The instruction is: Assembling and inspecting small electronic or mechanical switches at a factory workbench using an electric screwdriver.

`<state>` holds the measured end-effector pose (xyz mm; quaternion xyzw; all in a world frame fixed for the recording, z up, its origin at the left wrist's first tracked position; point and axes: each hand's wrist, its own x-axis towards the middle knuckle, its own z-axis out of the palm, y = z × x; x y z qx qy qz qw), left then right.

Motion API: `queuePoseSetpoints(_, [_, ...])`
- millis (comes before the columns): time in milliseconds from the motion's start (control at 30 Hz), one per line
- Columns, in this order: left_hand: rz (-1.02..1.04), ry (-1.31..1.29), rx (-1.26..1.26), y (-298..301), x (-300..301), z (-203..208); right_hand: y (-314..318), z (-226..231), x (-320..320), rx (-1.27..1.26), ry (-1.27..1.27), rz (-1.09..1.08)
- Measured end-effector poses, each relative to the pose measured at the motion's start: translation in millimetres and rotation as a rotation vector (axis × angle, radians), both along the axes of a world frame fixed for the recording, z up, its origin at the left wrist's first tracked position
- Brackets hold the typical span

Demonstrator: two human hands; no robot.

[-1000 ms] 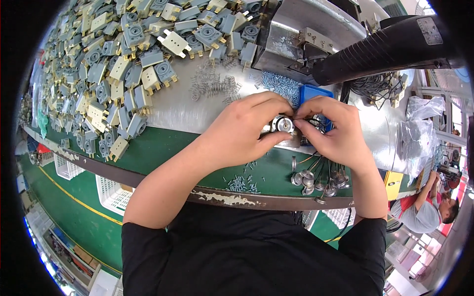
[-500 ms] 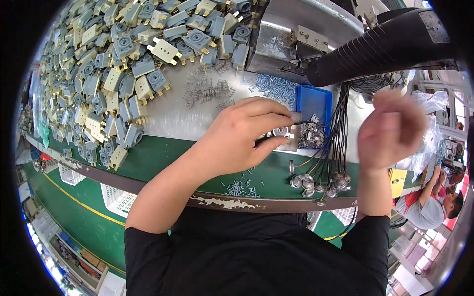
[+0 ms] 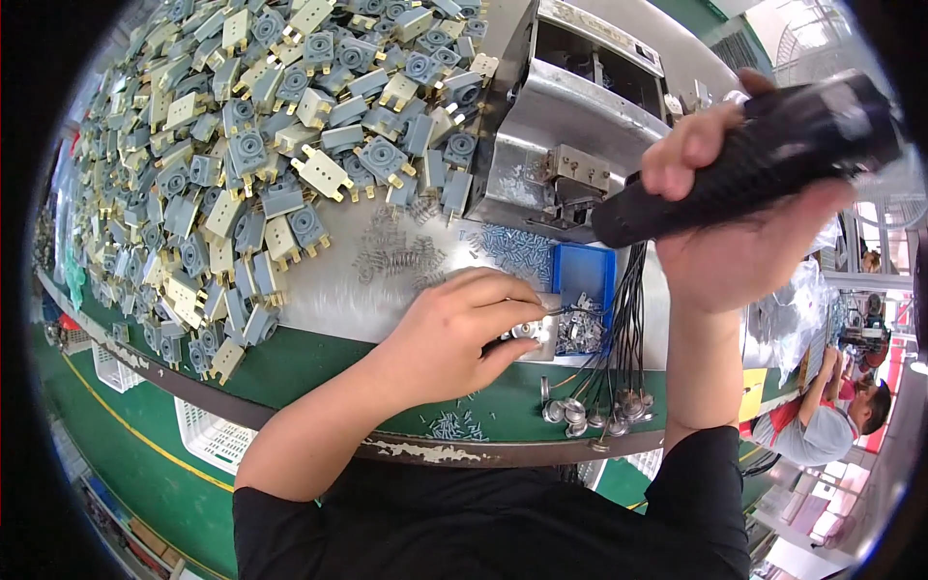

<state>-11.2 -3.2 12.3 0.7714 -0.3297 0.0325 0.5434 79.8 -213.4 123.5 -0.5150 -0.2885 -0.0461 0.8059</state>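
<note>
My right hand [image 3: 735, 232] is wrapped round a black electric screwdriver [image 3: 764, 155], raised at the right and smeared by motion. At the bench's middle my left hand [image 3: 454, 333] pinches a small round metal part [image 3: 523, 331] against a flat metal block [image 3: 548, 338]. The fingers partly cover that part. Beside it a blue tray [image 3: 585, 266] holds small metal pieces [image 3: 580, 327]. Black wires [image 3: 633, 309] with round metal discs [image 3: 619, 411] on their ends lie just right of the tray.
A large heap of grey and cream plastic parts [image 3: 251, 164] covers the bench's left. Springs [image 3: 391, 249] and screws [image 3: 512, 249] lie behind my left hand, more screws [image 3: 454, 425] near the front edge. A metal screw feeder [image 3: 541, 135] stands behind. Another person [image 3: 817, 425] sits at right.
My right hand has moved up and taken hold of the electric screwdriver, which stood unheld before. My left hand keeps its pinch at the metal block. The whole view has shifted a little.
</note>
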Motion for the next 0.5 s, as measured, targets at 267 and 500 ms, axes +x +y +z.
queuePoseSetpoints(267, [-0.007,0.019,0.010,-2.7,1.8,-0.1,5.1,1.8,19.6,0.029,-0.110,-0.078])
queuePoseSetpoints(500, [-0.004,0.013,0.010,0.0,1.0,-1.8,23.2,16.8,7.1,-0.397,-0.129,-0.476])
